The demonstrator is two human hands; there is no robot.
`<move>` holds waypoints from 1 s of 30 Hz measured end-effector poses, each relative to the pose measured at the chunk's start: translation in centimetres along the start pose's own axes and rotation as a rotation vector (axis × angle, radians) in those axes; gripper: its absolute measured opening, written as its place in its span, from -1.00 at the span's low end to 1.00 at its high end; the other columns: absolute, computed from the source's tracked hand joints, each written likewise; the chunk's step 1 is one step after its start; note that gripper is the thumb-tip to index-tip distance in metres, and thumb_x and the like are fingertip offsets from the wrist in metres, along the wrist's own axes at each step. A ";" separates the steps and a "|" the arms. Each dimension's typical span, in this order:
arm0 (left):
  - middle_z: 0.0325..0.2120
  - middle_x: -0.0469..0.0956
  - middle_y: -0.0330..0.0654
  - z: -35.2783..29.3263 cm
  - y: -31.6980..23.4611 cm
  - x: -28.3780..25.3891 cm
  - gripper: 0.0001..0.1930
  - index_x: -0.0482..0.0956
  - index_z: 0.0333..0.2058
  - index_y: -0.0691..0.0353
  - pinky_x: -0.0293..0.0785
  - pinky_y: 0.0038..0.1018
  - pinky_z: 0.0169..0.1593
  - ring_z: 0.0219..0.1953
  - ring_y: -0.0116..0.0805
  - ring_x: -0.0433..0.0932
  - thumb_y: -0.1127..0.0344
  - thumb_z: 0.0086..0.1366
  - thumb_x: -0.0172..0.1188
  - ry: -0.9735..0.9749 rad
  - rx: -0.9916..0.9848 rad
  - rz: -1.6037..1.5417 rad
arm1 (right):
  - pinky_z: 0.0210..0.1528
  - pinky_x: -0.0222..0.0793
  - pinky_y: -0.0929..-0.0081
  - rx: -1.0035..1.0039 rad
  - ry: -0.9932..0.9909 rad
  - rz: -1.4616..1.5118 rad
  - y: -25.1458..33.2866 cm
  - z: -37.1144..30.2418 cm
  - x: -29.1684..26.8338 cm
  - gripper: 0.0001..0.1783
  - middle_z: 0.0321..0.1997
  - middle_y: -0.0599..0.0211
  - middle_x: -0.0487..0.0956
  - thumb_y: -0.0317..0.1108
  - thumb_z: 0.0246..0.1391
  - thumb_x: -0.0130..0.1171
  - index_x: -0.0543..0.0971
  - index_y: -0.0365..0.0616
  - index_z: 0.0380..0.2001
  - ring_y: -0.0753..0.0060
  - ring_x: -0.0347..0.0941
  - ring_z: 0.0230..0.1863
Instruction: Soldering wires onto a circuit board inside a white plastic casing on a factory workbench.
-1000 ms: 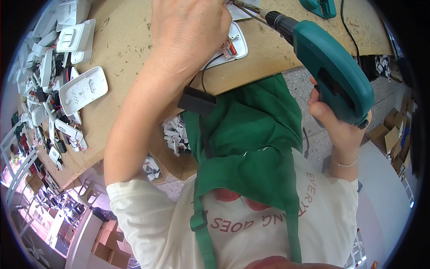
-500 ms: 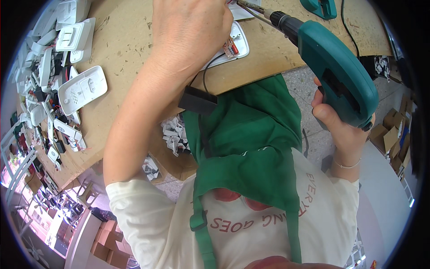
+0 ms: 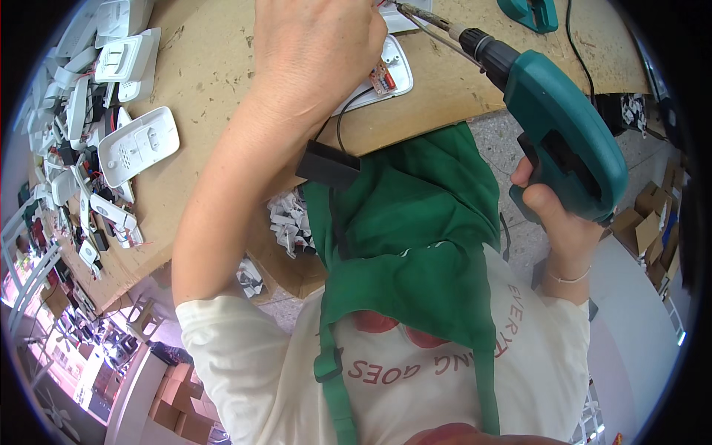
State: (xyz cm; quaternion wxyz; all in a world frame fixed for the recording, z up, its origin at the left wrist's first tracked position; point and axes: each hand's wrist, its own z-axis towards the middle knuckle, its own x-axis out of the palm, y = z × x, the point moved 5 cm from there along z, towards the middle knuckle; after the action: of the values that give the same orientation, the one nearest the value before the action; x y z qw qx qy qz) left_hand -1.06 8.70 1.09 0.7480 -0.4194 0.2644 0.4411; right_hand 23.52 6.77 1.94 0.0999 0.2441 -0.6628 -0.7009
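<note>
My right hand is wrapped round the handle of a teal soldering gun with a black collar. Its metal tip and thin feed tube point up-left, close to the fingers of my left hand. That hand is over the table with its back turned up and fingers curled in; what they pinch is hidden. Beside it lies a white plastic casing with a small circuit board carrying red parts. A black box on a cable hangs at the table's front edge, under my left wrist.
White plastic casings and loose parts are heaped along the left of the wooden table. A teal stand-like piece and a black cable lie at the far right. Below the edge sits a cardboard box near white scraps.
The soldering gun and my right hand have shifted slightly down and to the right, and the tip sits a little further from my left fingers. My left hand has barely moved.
</note>
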 end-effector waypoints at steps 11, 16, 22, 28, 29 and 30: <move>-0.35 0.50 0.00 0.1 0.0 -0.4 -0.95 0.55 -0.58 0.39 0.41 -0.27 -0.21 -0.29 -0.01 0.48 0.52 -0.02 0.19 -0.006 -0.025 -0.072 | -0.26 0.48 0.54 0.003 -0.060 0.112 -0.9 -0.4 0.3 -0.46 -0.34 0.24 0.62 -0.41 -0.14 0.47 0.51 -0.37 -0.07 0.47 0.53 -0.33; -0.27 0.50 0.07 -0.3 0.5 -0.9 -0.91 0.55 -0.57 0.39 0.42 -0.29 -0.12 -0.19 0.00 0.51 0.47 -0.01 0.25 -0.014 -0.165 -0.168 | -0.24 0.48 0.55 0.023 -0.080 0.093 -1.4 -0.5 0.4 -0.49 -0.33 0.26 0.63 -0.40 -0.16 0.49 0.54 -0.34 -0.11 0.49 0.53 -0.35; -0.16 0.48 0.16 -0.2 0.2 -2.5 -0.73 0.56 -0.22 0.35 0.46 -0.27 -0.15 -0.22 0.03 0.53 0.46 0.03 0.26 -0.136 0.009 -0.055 | -0.22 0.48 0.57 0.028 -0.089 0.062 -1.7 -0.4 0.2 -0.53 -0.31 0.28 0.63 -0.39 -0.17 0.50 0.57 -0.32 -0.16 0.51 0.54 -0.35; -0.32 0.55 0.09 0.5 1.5 -1.3 -0.69 0.54 -0.14 0.32 0.45 -0.30 -0.25 -0.33 -0.06 0.55 0.39 0.11 0.23 0.168 -0.452 -0.181 | -0.25 0.47 0.59 -0.014 -0.068 0.068 -1.8 0.5 0.5 -0.57 -0.31 0.29 0.63 -0.42 -0.16 0.48 0.58 -0.32 -0.18 0.52 0.53 -0.36; -0.38 0.56 0.06 0.8 1.4 -1.3 -0.72 0.55 -0.18 0.32 0.45 -0.30 -0.26 -0.35 -0.08 0.56 0.37 0.12 0.21 0.187 -0.462 -0.195 | -0.25 0.47 0.59 -0.014 -0.069 0.067 -1.8 0.6 0.5 -0.57 -0.31 0.29 0.63 -0.42 -0.16 0.48 0.58 -0.32 -0.18 0.52 0.53 -0.36; -0.43 0.57 0.04 0.9 1.3 -1.2 -0.75 0.56 -0.21 0.33 0.45 -0.31 -0.28 -0.36 -0.09 0.56 0.35 0.13 0.20 0.205 -0.472 -0.209 | -0.26 0.46 0.60 -0.015 -0.073 0.070 -1.7 0.7 0.6 -0.58 -0.32 0.30 0.63 -0.43 -0.15 0.48 0.58 -0.32 -0.19 0.52 0.53 -0.36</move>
State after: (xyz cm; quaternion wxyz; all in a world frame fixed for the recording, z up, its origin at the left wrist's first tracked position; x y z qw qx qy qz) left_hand -2.78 9.29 1.90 0.6402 -0.6496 0.1839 0.3664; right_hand 23.03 7.33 0.12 0.1021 0.1944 -0.6687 -0.7104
